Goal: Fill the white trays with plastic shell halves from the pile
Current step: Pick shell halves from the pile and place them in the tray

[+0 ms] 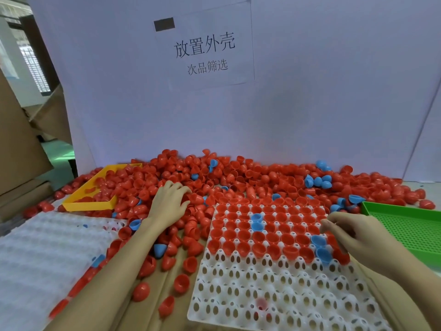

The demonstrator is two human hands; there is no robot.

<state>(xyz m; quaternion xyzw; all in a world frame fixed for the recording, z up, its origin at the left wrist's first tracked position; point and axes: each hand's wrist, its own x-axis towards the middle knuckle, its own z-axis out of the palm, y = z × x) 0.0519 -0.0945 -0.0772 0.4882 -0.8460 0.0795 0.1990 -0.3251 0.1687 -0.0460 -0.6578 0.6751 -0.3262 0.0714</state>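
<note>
left hand (170, 204) in shell pile (238, 177) | right hand (350, 231) over half-filled white tray (274, 283)

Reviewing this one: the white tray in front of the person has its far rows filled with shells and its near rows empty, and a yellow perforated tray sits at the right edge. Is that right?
Not quite. The perforated tray at the right edge is green, not yellow; the yellow tray lies at the left, partly buried in the pile. The head view shows this. The rest holds: the white tray has its far rows filled and its near rows empty.
</note>
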